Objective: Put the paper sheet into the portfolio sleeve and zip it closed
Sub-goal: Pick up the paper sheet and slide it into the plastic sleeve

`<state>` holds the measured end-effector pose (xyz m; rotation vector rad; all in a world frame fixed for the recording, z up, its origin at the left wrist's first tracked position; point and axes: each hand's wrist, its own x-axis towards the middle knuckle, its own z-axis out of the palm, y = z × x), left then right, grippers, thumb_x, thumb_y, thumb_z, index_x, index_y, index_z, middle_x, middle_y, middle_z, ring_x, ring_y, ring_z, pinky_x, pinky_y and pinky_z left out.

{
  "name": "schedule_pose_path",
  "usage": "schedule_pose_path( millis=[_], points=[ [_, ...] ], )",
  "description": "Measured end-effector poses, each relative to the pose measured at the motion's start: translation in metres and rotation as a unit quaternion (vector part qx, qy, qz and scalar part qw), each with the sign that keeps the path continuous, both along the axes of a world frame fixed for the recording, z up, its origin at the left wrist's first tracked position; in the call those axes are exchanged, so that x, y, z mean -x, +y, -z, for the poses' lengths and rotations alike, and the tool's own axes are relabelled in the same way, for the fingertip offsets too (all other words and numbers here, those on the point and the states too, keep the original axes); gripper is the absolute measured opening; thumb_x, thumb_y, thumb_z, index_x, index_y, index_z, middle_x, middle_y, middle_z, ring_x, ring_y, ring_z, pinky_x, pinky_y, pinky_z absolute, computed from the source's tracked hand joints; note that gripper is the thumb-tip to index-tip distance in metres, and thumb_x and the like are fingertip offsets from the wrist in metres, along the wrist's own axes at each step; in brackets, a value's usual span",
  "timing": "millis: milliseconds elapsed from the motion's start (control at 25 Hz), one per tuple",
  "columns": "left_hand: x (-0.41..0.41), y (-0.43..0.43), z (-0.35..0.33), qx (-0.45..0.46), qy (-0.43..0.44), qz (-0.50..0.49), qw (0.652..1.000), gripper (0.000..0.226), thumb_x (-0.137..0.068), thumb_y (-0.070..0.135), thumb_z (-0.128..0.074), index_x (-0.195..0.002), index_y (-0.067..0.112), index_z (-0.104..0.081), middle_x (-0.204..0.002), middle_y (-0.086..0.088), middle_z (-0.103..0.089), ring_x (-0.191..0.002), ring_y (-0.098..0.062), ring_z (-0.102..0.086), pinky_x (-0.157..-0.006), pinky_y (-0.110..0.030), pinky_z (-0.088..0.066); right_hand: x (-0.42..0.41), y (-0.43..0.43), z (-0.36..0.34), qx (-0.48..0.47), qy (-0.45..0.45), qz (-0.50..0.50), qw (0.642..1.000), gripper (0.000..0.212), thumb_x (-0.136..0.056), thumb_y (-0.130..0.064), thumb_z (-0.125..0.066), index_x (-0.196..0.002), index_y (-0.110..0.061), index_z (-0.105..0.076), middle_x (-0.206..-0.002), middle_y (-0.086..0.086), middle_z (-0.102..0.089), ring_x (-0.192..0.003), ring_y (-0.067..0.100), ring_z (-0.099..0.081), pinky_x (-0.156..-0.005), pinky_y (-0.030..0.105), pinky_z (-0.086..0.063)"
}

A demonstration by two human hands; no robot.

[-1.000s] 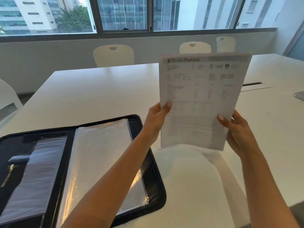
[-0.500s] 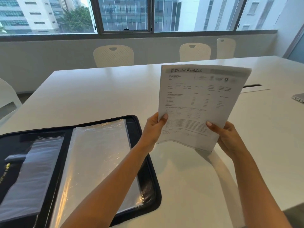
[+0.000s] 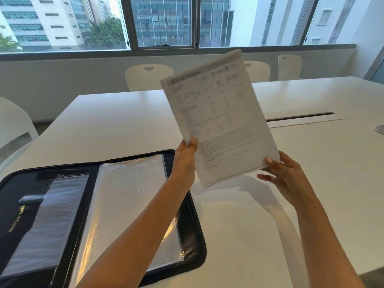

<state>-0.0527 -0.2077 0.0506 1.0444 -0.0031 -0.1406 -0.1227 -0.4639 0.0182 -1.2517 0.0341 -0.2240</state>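
Observation:
A printed paper sheet (image 3: pixel 218 121) is held upright above the white table (image 3: pixel 116 125), tilted with its top leaning left. My left hand (image 3: pixel 186 156) pinches its lower left edge. My right hand (image 3: pixel 284 175) holds its lower right corner with thumb and fingertips. The black zip portfolio (image 3: pixel 192 235) lies open flat on the table to the lower left. Clear plastic sleeves (image 3: pixel 128 196) fill its right half, and a clear pocket (image 3: pixel 47 221) lies on its left half. My left forearm crosses over the sleeves.
White chairs (image 3: pixel 148 76) stand along the table's far side below the windows, and another chair (image 3: pixel 14 125) is at the left. A cable slot (image 3: pixel 299 117) is cut into the tabletop at the right. A grey object (image 3: pixel 379 129) lies at the right edge.
The sheet has turned from square-on to tilted, its top swinging left, and it has shifted slightly left toward the portfolio. Both hands keep hold of its lower edge.

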Motion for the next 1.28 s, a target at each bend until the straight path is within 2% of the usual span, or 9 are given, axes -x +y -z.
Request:
schedule_pose_path(
  millis=[120, 280, 400, 640, 720, 840, 960, 1120, 1280],
  points=[
    [0.001, 0.002, -0.001, 0.093, 0.070, -0.015, 0.993, 0.018, -0.098, 0.017, -0.053, -0.104, 0.026, -0.067, -0.104, -0.003, -0.074, -0.104, -0.028, -0.065, -0.092, -0.055, -0.052, -0.003, 0.039, 0.004, -0.135, -0.009, -0.010, 0.991, 0.054, -0.084, 0.015, -0.043, -0.110, -0.024, -0.069, -0.099, 0.002, -0.072, -0.095, 0.025, -0.067, -0.076, 0.042, -0.060],
    [0.013, -0.001, 0.004, 0.146, 0.122, -0.028, 0.981, 0.017, -0.098, 0.017, -0.052, -0.105, 0.024, -0.065, -0.108, -0.007, -0.072, -0.104, -0.029, -0.065, -0.092, -0.056, -0.051, -0.011, 0.107, 0.001, -0.212, -0.031, -0.008, 0.977, 0.045, -0.092, 0.003, -0.053, -0.135, -0.013, -0.053, -0.129, 0.010, -0.064, -0.118, 0.030, -0.061, -0.092, 0.051, -0.053],
    [0.016, 0.005, 0.009, 0.149, 0.133, -0.058, 0.978, 0.018, -0.099, 0.017, -0.050, -0.107, 0.023, -0.065, -0.107, -0.009, -0.071, -0.103, -0.030, -0.065, -0.092, -0.055, -0.052, -0.014, 0.133, 0.000, -0.241, -0.026, 0.017, 0.970, 0.046, -0.093, 0.002, -0.056, -0.136, -0.011, -0.051, -0.132, 0.016, -0.061, -0.118, 0.034, -0.060, -0.095, 0.056, -0.051],
    [0.024, 0.021, 0.031, 0.109, 0.208, -0.103, 0.967, 0.015, -0.100, 0.021, -0.049, -0.099, 0.024, -0.063, -0.102, -0.013, -0.069, -0.096, -0.033, -0.065, -0.091, -0.055, -0.052, -0.013, 0.162, 0.022, -0.201, 0.045, 0.049, 0.977, 0.031, -0.091, -0.001, -0.059, -0.117, -0.018, -0.065, -0.118, 0.013, -0.070, -0.105, 0.032, -0.068, -0.083, 0.051, -0.058],
    [0.024, 0.029, 0.035, 0.099, 0.237, -0.102, 0.961, 0.014, -0.098, 0.016, -0.052, -0.108, 0.015, -0.062, -0.102, -0.016, -0.070, -0.094, -0.034, -0.067, -0.086, -0.054, -0.055, -0.016, 0.161, 0.022, -0.202, 0.093, 0.045, 0.974, 0.028, -0.092, 0.001, -0.056, -0.115, -0.014, -0.064, -0.116, 0.015, -0.071, -0.100, 0.031, -0.069, -0.076, 0.047, -0.061],
    [0.019, 0.051, 0.040, 0.081, 0.269, -0.110, 0.953, 0.023, -0.092, 0.003, -0.058, -0.115, 0.003, -0.058, -0.100, -0.020, -0.069, -0.085, -0.035, -0.069, -0.078, -0.052, -0.058, -0.015, 0.146, 0.023, -0.196, 0.198, 0.003, 0.960, 0.027, -0.091, 0.008, -0.052, -0.111, -0.006, -0.063, -0.115, 0.020, -0.070, -0.102, 0.036, -0.068, -0.074, 0.055, -0.059],
    [0.008, 0.085, 0.042, 0.064, 0.279, -0.131, 0.949, 0.029, -0.089, 0.001, -0.062, -0.116, 0.008, -0.056, -0.100, -0.019, -0.070, -0.083, -0.037, -0.070, -0.081, -0.057, -0.055, -0.005, 0.127, 0.027, -0.161, 0.263, -0.044, 0.950, 0.031, -0.086, 0.010, -0.057, -0.111, -0.005, -0.064, -0.111, 0.023, -0.070, -0.103, 0.042, -0.066, -0.068, 0.057, -0.059],
    [0.001, 0.107, 0.046, 0.079, 0.296, -0.120, 0.944, 0.024, -0.089, 0.003, -0.062, -0.111, 0.010, -0.057, -0.093, -0.019, -0.071, -0.080, -0.037, -0.069, -0.076, -0.061, -0.055, 0.000, 0.116, 0.027, -0.182, 0.292, -0.069, 0.936, 0.032, -0.083, 0.002, -0.066, -0.114, -0.009, -0.066, -0.112, 0.024, -0.070, -0.107, 0.043, -0.065, -0.073, 0.058, -0.058],
    [0.006, 0.101, 0.047, 0.138, 0.283, -0.121, 0.941, 0.025, -0.090, 0.001, -0.060, -0.112, 0.012, -0.055, -0.100, -0.019, -0.069, -0.085, -0.036, -0.068, -0.082, -0.061, -0.053, -0.012, 0.122, 0.022, -0.077, 0.258, -0.007, 0.963, 0.032, -0.087, 0.009, -0.059, -0.113, -0.009, -0.061, -0.107, 0.021, -0.071, -0.097, 0.039, -0.069, -0.066, 0.051, -0.061]
  ],
)
